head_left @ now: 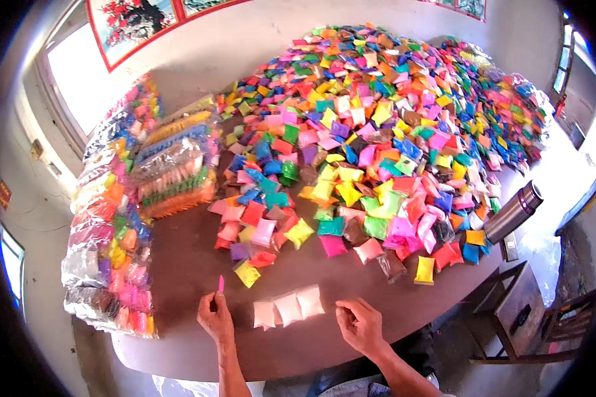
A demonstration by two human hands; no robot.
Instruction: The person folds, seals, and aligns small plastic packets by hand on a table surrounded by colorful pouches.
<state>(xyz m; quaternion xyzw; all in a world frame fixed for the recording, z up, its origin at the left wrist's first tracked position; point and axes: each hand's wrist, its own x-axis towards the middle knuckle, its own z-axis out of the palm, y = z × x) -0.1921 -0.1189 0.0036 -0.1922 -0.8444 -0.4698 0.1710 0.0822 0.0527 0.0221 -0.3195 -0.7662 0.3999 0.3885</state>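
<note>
Three pale pink packets [288, 308] lie side by side on the brown table [179, 264], close to its front edge. My left hand [216, 317] is left of them, its thumb and finger pinched on a small bright pink piece [221, 284] that points upward. To the right of the packets is my right hand [359, 324], with its fingers curled together; whatever they hold, if anything, is too small to make out. Neither hand touches the pale pink packets. A yellow packet [247, 274] lies beyond my left hand, at the edge of a large heap of colourful packets [377, 152].
Clear bags of sorted packets [175, 159] are stacked at the left, beside a long row of more bags [102, 245]. A metal flask [514, 212] leans at the right table edge. Wooden furniture [520, 317] stands beyond that edge.
</note>
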